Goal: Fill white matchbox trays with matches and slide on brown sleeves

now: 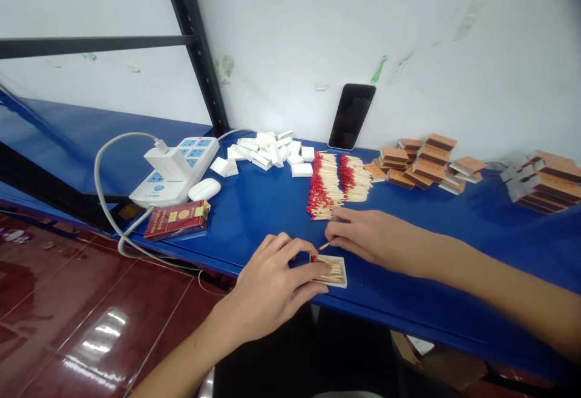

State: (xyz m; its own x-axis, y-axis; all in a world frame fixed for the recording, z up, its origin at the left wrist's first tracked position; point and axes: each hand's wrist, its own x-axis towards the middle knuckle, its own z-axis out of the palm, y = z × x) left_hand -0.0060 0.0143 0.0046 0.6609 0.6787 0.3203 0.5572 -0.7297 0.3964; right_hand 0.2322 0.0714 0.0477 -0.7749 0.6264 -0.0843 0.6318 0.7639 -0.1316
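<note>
I look down on a blue counter [272,216]. At 6 o'clock the left hand [267,289] is curled on a small open tray [336,276], its fingers holding the near edge; the tray lies flat on the counter by its front edge, with some matches already in it. The right hand [367,238] reaches in from 4 o'clock and pinches a single match [324,245] just above the tray's far corner.

I judge the work far from done: two heaps of loose matches [324,189] lie at 12 o'clock of the hands; a pile of white trays [267,150] sits at 11 o'clock; brown sleeves [422,162] are stacked at 1 o'clock.

The left hand hides part of the tray, so I cannot tell how full it is; whether the white trays are empty is too small to make out.
</note>
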